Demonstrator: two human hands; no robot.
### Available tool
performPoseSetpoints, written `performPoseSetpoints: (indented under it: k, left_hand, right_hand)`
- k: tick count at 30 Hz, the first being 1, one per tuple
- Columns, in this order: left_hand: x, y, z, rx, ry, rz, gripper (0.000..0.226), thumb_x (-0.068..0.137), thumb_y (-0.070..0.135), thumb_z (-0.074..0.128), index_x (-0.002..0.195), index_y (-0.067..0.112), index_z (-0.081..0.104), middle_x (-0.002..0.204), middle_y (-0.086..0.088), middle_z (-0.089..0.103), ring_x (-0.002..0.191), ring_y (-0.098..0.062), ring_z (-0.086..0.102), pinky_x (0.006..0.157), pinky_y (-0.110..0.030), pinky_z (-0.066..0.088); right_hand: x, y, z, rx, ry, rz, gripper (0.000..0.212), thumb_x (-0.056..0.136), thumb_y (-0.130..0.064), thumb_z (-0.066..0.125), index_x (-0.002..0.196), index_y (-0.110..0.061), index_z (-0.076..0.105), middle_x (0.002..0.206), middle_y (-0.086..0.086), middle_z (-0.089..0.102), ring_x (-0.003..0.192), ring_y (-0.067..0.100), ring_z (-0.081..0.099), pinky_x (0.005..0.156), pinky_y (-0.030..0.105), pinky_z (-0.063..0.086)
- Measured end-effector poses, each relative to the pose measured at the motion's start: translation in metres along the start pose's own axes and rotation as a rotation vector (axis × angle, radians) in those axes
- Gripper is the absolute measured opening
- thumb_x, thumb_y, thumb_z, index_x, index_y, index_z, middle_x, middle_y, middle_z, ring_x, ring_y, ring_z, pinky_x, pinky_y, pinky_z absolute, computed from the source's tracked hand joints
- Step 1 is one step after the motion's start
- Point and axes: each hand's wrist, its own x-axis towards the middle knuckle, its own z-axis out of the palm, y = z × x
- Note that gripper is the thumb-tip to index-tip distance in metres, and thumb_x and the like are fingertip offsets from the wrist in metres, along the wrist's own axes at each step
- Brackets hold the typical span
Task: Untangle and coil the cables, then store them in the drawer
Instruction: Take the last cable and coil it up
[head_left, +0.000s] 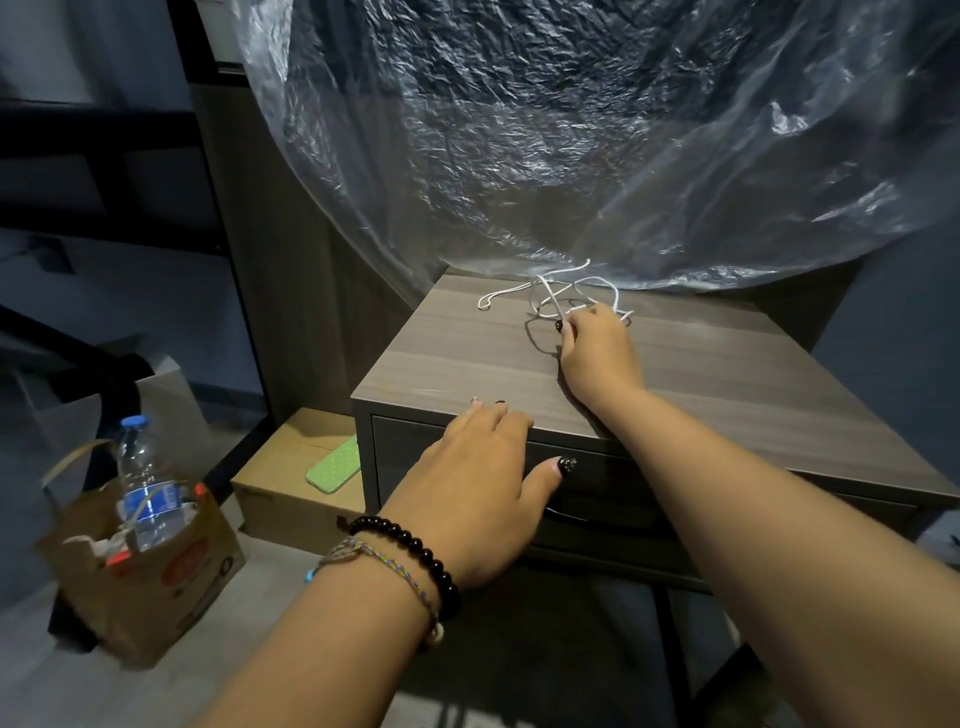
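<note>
A tangle of thin white cables (545, 293) lies at the back of a grey wooden nightstand top (467, 353). My right hand (597, 353) reaches over the top and pinches part of the tangle between its fingers. My left hand (483, 483), with beaded bracelets at the wrist, rests with straight fingers on the front edge of the top, its thumb spread in front of the drawer. The drawer (613, 514) below the top is shut and has a dark handle.
A large crumpled clear plastic sheet (571, 130) hangs over the back of the nightstand. On the floor at left stand a cardboard box (280, 493) with a green phone (335, 470), and a brown paper bag (140, 582) holding a water bottle (143, 488).
</note>
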Motion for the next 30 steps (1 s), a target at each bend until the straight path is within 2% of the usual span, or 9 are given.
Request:
performPoseSetpoints:
  k: [5,8,10,12,16,20,24,27,30]
  left_hand:
    - [0.003,0.010,0.008,-0.020,-0.021,0.012,0.054,0.098,0.047,0.039,0.144,0.021,0.028,0.152,0.003,0.028,0.145,-0.012,0.013,0.115,-0.032,0.020]
    - [0.005,0.017,0.012,-0.051,-0.023,0.008,0.058,0.097,0.046,0.042,0.146,0.021,0.024,0.152,0.002,0.028,0.144,-0.012,0.017,0.114,-0.031,0.022]
    - [0.007,0.021,0.015,-0.078,-0.020,-0.009,0.062,0.096,0.047,0.045,0.146,0.020,0.023,0.151,0.001,0.029,0.142,-0.014,0.023,0.113,-0.033,0.026]
    - [0.010,0.026,0.019,-0.119,-0.008,-0.024,0.072,0.095,0.047,0.048,0.150,0.018,0.013,0.154,0.000,0.026,0.141,-0.015,0.026,0.112,-0.035,0.029]
    - [0.013,0.039,0.027,-0.214,0.065,-0.048,0.095,0.093,0.042,0.053,0.148,0.021,-0.022,0.160,-0.003,0.008,0.144,-0.018,0.020,0.113,-0.037,0.027]
    - [0.018,0.049,0.036,-0.315,0.193,-0.079,0.100,0.093,0.037,0.055,0.143,0.025,-0.031,0.161,-0.001,-0.002,0.145,-0.021,0.018,0.112,-0.039,0.028]
    - [0.031,0.050,0.044,-0.335,0.311,-0.137,0.070,0.097,0.028,0.048,0.151,0.021,0.005,0.159,-0.004,0.006,0.145,-0.022,0.016,0.112,-0.040,0.027]
    - [0.040,0.049,0.049,-0.239,0.347,-0.127,0.029,0.099,0.026,0.041,0.124,0.015,0.051,0.149,-0.006,0.030,0.140,-0.022,0.025,0.111,-0.041,0.028]
    - [0.041,0.056,0.052,-0.208,0.482,-0.007,0.019,0.097,0.024,0.044,0.101,0.015,0.060,0.118,-0.002,0.058,0.124,-0.021,0.044,0.111,-0.049,0.028]
  right_hand:
    - [-0.037,0.004,-0.029,0.181,0.105,0.009,0.023,0.098,-0.013,0.042,0.092,-0.003,0.061,0.095,0.015,0.062,0.083,0.025,0.052,0.067,0.028,0.027]
    - [-0.072,0.013,-0.050,0.403,0.104,0.067,0.024,0.098,-0.013,0.044,0.088,-0.006,0.064,0.083,0.010,0.067,0.078,0.025,0.063,0.073,0.039,0.048]
    - [-0.099,0.017,-0.070,0.586,0.102,0.101,0.023,0.099,-0.012,0.046,0.089,-0.010,0.067,0.083,0.003,0.069,0.081,0.019,0.067,0.076,0.035,0.055]
    - [-0.121,0.022,-0.094,0.689,0.106,0.119,0.024,0.099,-0.011,0.046,0.092,-0.013,0.069,0.089,-0.003,0.071,0.091,0.012,0.066,0.083,0.024,0.052]
    - [-0.161,0.033,-0.138,0.807,0.059,0.148,0.025,0.099,-0.012,0.046,0.096,-0.017,0.070,0.093,-0.005,0.073,0.096,0.007,0.067,0.090,0.027,0.051]
    - [-0.185,0.036,-0.165,0.939,0.049,0.186,0.024,0.098,-0.011,0.046,0.101,-0.017,0.069,0.090,0.000,0.074,0.094,0.011,0.069,0.089,0.022,0.053]
    - [-0.192,0.041,-0.177,0.923,0.021,0.190,0.023,0.096,-0.016,0.048,0.105,-0.021,0.068,0.087,0.000,0.074,0.093,0.013,0.069,0.090,0.030,0.053]
    - [-0.192,0.052,-0.184,0.978,0.051,0.207,0.024,0.095,-0.017,0.050,0.092,-0.023,0.073,0.079,0.002,0.071,0.088,0.018,0.070,0.092,0.039,0.053]
    - [-0.189,0.066,-0.189,1.017,0.135,0.259,0.026,0.089,-0.036,0.052,0.085,-0.026,0.076,0.075,0.002,0.064,0.080,0.020,0.063,0.087,0.042,0.053]
